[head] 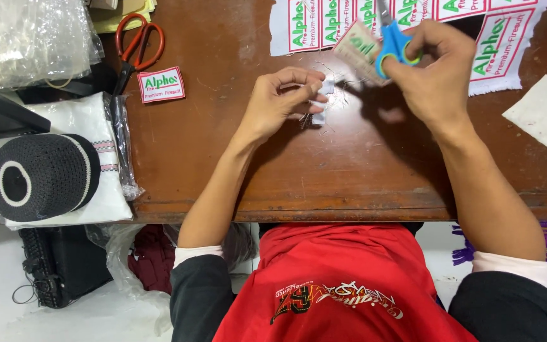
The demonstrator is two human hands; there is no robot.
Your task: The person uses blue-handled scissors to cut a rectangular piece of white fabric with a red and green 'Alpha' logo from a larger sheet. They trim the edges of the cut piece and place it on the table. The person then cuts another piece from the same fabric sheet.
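My right hand (435,69) grips a small pair of scissors (392,39) with blue and green handles, blades pointing away from me, and also holds a cut fabric label (357,50) against them. My left hand (280,101) pinches small white fabric scraps (321,101) just above the brown wooden table (223,158). A strip of uncut white labels (324,22) with green and red print lies along the far edge, just beyond both hands.
Red-handled scissors (135,45) and one cut label (161,85) lie at the left. A black knitted cap (39,177) rests on folded white cloth (96,158). Clear plastic bags (26,38) fill the far left corner. A white patch (546,113) sits at the right.
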